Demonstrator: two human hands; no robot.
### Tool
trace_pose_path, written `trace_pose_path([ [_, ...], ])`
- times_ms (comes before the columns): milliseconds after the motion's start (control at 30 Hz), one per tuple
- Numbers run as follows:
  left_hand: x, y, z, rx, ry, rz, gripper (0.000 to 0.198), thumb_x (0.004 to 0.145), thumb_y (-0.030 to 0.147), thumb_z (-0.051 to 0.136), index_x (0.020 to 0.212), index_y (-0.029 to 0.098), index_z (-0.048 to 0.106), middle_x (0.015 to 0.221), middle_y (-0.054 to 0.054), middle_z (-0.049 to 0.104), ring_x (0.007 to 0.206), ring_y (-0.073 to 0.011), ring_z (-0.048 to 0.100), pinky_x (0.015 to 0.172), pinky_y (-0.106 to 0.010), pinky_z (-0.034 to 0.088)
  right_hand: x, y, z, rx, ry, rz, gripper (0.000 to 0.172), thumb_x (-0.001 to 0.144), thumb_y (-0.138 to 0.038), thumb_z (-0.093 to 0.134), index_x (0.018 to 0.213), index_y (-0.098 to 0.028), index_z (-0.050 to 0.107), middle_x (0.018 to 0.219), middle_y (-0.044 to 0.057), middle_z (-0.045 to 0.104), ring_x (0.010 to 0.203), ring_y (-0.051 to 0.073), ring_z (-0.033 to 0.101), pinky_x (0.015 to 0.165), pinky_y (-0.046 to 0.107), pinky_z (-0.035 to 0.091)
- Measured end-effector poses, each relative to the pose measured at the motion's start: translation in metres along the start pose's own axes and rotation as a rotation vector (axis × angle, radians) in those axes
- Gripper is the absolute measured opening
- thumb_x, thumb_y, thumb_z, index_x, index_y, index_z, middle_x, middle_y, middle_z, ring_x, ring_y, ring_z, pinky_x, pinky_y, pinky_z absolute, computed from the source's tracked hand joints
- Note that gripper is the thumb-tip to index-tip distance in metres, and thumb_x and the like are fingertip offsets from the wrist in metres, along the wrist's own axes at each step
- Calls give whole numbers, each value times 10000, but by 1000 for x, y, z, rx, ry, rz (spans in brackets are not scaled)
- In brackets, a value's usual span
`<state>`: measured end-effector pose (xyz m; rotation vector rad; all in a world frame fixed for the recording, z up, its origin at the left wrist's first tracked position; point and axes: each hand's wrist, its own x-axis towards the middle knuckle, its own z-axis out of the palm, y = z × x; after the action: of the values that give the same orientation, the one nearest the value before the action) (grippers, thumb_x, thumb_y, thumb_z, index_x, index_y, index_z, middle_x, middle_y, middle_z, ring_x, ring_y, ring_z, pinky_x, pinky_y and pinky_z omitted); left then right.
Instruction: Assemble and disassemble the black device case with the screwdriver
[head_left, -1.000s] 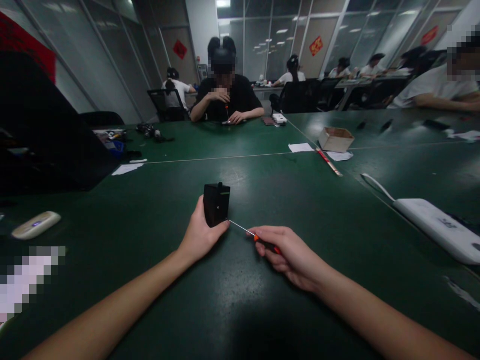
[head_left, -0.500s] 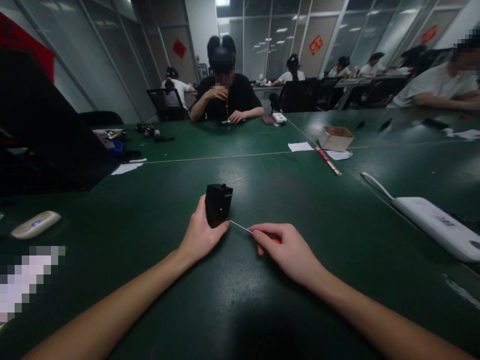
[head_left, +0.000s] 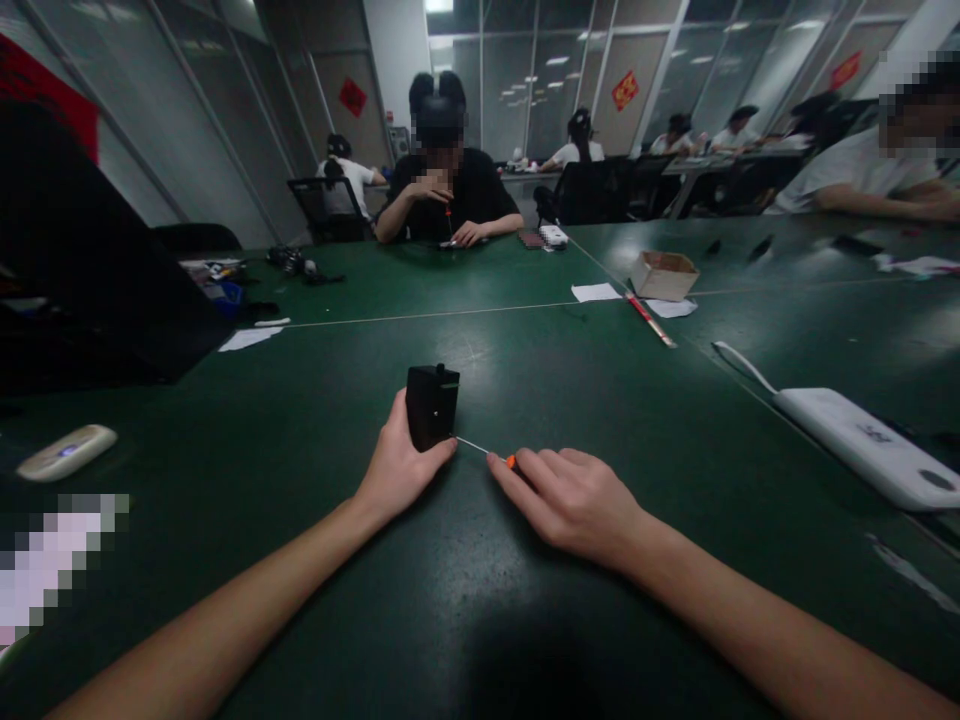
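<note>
A small black box-shaped device stands upright over the green table, gripped from its left and lower side by my left hand. My right hand is closed around the orange handle of a screwdriver. The thin metal shaft points left, its tip at the lower right corner of the device, close to my left thumb. Most of the handle is hidden by my right fingers.
A white power bank with a cable lies at the right. Farther back are a cardboard box, papers and a red strip. A beige oval object lies left. Across the table sits a person.
My right hand has turned over and its fingers have shifted on the screwdriver handle, showing the back of the hand more. My left hand still holds the device; the view has moved slightly.
</note>
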<state>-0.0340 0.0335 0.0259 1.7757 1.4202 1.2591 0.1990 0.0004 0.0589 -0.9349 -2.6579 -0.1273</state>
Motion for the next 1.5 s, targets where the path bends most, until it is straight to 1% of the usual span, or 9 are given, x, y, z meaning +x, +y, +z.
trace_pose_path([
  [133,1,2,0,-59,-21,24,529,730,250,711,1199,184,475,1051,-46,614,961,-224,604,874,-364,478,0,0,-2,22,2,89,403,980,-141,383,1283,-172,647,1038,149,716,759,198,629,585,296,443],
  [267,3,0,0,-92,0,28,545,710,267,739,1188,178,492,1050,-49,619,963,-226,608,877,-364,484,5,1,-4,250,15,285,361,960,-289,517,1277,-173,645,1066,128,726,825,219,678,734,341,529],
  [333,5,-3,1,-135,21,0,501,734,318,741,1157,177,513,1013,-45,620,918,-214,612,834,-342,496,8,3,-8,384,52,373,345,948,-340,553,1222,-173,680,1068,111,744,884,238,698,824,379,539],
  [433,6,-6,1,-276,53,-79,381,834,424,655,1104,182,539,929,-31,607,795,-180,612,697,-288,500,11,4,-17,496,171,455,318,943,-310,564,1203,-182,696,1156,91,732,1010,247,692,925,388,516],
  [533,6,-6,1,-335,47,-118,349,856,465,628,1045,183,546,872,-16,579,701,-154,591,600,-255,473,11,2,-21,532,203,423,317,949,-274,549,1222,-197,689,1120,78,736,987,229,688,913,367,512],
  [733,4,4,-1,-220,25,-66,303,850,439,641,966,170,562,826,-8,578,741,-165,566,663,-262,458,11,-10,-15,605,177,357,298,944,-252,550,1197,-215,705,941,62,735,812,189,670,794,317,516],
  [1133,3,7,0,-120,1,-6,243,866,389,633,959,175,566,825,6,566,770,-165,529,700,-266,412,12,-13,-8,645,195,339,280,950,-226,557,1188,-216,703,933,46,720,816,170,654,786,308,499],
  [1367,1,7,1,-64,21,15,246,876,399,628,959,178,557,852,-3,590,780,-168,548,688,-262,409,12,-14,-11,615,207,444,278,904,-250,632,1167,-187,698,1039,66,732,916,201,676,846,331,509],
  [1500,0,5,2,-37,19,23,273,871,417,632,982,178,562,835,4,582,758,-164,541,674,-258,399,13,-13,-13,596,229,459,234,939,-267,580,1116,-184,708,1033,72,737,918,202,681,844,340,518],
])
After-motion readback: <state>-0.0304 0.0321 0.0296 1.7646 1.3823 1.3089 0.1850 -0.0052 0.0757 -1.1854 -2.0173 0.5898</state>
